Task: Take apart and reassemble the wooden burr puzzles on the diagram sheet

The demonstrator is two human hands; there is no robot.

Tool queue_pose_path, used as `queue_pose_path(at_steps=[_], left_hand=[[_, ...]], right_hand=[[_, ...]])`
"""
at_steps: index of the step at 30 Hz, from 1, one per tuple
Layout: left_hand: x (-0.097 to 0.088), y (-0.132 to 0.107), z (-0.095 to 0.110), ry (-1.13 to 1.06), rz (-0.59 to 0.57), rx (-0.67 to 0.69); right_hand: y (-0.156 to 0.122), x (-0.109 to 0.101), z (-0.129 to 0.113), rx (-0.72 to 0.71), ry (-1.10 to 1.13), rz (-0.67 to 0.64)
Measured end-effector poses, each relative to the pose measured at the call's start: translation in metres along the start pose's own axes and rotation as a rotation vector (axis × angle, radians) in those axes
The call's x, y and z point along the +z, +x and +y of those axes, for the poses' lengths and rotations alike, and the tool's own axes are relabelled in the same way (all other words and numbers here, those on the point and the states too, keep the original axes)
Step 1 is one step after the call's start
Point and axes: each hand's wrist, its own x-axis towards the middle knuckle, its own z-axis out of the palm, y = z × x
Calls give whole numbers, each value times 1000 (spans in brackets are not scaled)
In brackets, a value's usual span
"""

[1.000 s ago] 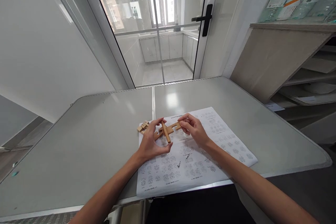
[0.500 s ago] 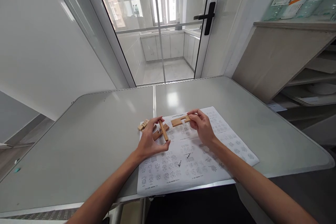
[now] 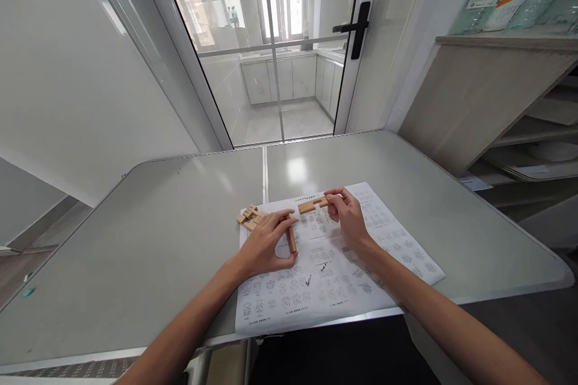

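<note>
My left hand is closed on a brown wooden puzzle piece, gripped by its two ends between thumb and fingers over the printed sheet. A flat notched wooden piece sticks out leftward from my right hand, which pinches its right end just above the paper. Several pale notched wooden pieces lie at the sheet's upper left corner, partly hidden behind my left hand. Rows of small diagrams and some handwritten marks cover the sheet.
The grey table has a seam running away from me. Beyond it stands a glass door with a black handle. To the right, a shelf unit carries bottles on top.
My left hand has turned and come down slightly to the right, bringing its wooden piece more upright and lower. The piece in my right hand has shifted slightly right.
</note>
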Motion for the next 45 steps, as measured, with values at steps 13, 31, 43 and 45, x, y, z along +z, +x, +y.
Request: queue_pose_path(at_steps=[13, 31, 43, 45], left_hand=[[-4, 0, 3, -68, -125, 113], [1, 3, -4, 69, 91, -45], [5, 3, -6, 66, 211, -128], [5, 3, -6, 63, 197, -112]], right_hand=[[0, 0, -1, 16, -13, 0], [1, 0, 13, 40, -221, -177], [-13, 9, 14, -139, -699, -385], [-12, 9, 19, -180, -714, -392]])
